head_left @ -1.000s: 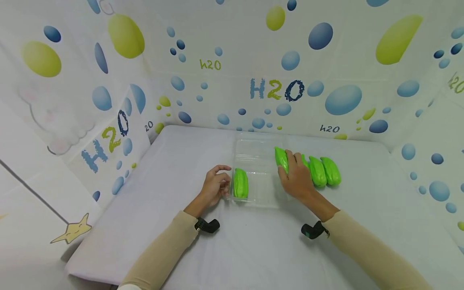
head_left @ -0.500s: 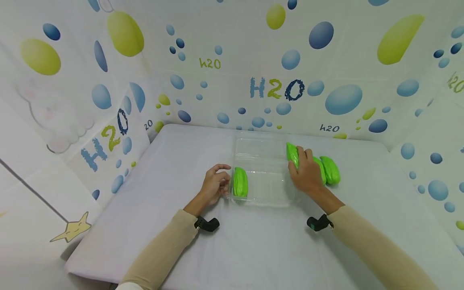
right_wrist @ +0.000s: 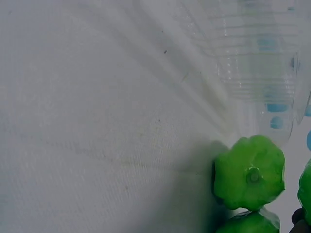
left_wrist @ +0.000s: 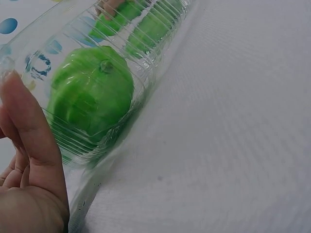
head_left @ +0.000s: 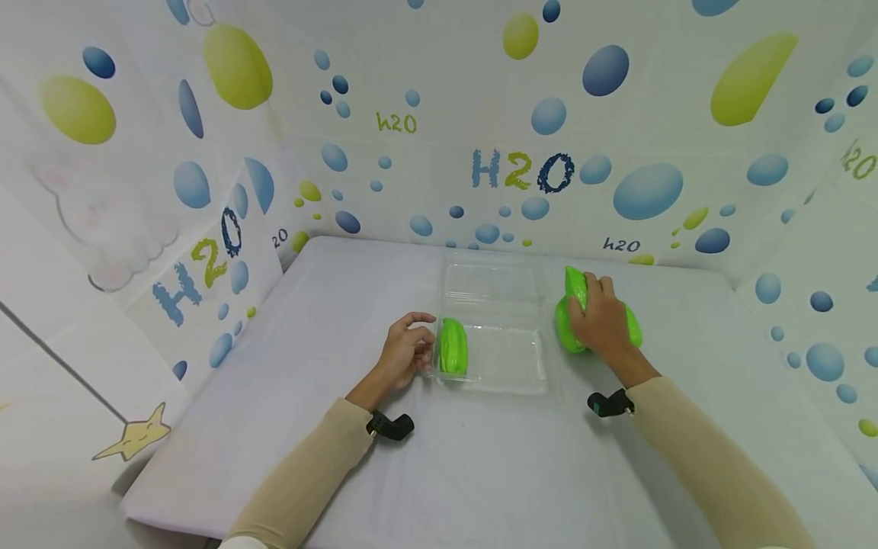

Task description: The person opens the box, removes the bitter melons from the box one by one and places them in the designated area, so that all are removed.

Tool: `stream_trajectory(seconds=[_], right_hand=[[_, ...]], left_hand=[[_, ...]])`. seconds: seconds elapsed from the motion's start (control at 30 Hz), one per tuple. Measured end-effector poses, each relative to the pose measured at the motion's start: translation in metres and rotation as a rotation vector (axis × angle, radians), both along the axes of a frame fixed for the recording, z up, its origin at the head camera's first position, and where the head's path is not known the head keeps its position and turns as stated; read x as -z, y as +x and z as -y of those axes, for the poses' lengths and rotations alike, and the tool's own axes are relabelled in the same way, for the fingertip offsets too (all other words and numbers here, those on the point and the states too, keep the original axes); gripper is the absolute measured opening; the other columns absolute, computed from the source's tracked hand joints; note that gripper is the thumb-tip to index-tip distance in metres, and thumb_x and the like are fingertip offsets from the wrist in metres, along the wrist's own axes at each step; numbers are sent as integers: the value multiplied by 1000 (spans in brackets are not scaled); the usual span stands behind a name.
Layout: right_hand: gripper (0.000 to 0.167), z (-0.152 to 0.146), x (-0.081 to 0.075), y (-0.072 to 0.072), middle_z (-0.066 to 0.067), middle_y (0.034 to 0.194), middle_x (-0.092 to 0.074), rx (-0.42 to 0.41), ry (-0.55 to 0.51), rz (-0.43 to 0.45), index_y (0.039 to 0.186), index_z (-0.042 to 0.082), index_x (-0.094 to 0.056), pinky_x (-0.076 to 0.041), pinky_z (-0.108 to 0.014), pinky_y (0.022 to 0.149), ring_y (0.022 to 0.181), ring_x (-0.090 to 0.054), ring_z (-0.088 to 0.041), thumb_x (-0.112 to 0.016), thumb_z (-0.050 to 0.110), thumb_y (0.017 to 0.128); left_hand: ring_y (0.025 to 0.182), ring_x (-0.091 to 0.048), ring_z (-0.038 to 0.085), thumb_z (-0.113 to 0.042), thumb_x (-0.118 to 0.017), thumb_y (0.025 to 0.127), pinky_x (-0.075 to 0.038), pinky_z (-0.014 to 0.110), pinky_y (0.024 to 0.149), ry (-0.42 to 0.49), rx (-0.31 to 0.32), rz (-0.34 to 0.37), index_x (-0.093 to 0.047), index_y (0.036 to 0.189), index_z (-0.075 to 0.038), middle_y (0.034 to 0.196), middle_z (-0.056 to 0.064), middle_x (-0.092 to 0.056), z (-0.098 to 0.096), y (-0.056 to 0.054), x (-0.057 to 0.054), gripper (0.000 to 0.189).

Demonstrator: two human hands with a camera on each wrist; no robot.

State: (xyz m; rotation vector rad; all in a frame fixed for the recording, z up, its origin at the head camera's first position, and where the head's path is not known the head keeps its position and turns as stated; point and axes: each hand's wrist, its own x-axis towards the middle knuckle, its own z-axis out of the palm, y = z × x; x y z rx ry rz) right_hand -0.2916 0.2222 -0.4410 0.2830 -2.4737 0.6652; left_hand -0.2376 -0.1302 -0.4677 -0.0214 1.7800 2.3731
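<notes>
Green ridged gourd (head_left: 575, 282), pinched in the fingers of the right hand (head_left: 605, 324), points its long axis forward, right of the clear clamshell box (head_left: 507, 358), with the left hand (head_left: 405, 352), loosely bent, opposite.

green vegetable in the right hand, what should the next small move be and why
Probably lower the held green vegetable gently onto the other green vegetables: over the last second the right hand has moved it away from the clear container, and it now appears above them on the table.
</notes>
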Motion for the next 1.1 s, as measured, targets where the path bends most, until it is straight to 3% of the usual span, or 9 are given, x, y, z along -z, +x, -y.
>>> stream_trajectory(seconds=[0.37,0.67,0.87,1.1], right_hand=[[55,-29,-8,-2,-29,110,-46,90,8,130,141,-12,-42,-48,-59,68,82,-51,-42,-44,23,99],[58,-59,-15,0,-35,122,-43,215,-89,230,143,-15,-38,-41,-68,84,100,-47,-47,-36,25,101],[60,-74,-13,-6,-35,126,-40,254,-47,307,145,-14,-34,-41,-67,86,100,-47,-48,-34,28,102],[61,-82,-14,-3,-38,126,-40,275,-9,322,146,-15,-33,-41,-68,88,104,-47,-51,-34,28,102]], left_hand=[[42,-41,11,1,-49,88,-42,24,39,6,3,-5,-49,129,0,58,2,-47,0,-1,-1,41],[42,-41,11,2,-49,90,-42,25,40,4,-1,3,-49,130,0,58,2,-47,1,1,2,41],[43,-40,11,1,-50,89,-41,25,40,-10,-32,14,-50,130,0,58,2,-46,4,2,2,41],[43,-41,10,0,-50,88,-41,24,41,-8,5,7,-48,132,1,58,2,-46,1,2,1,44]])
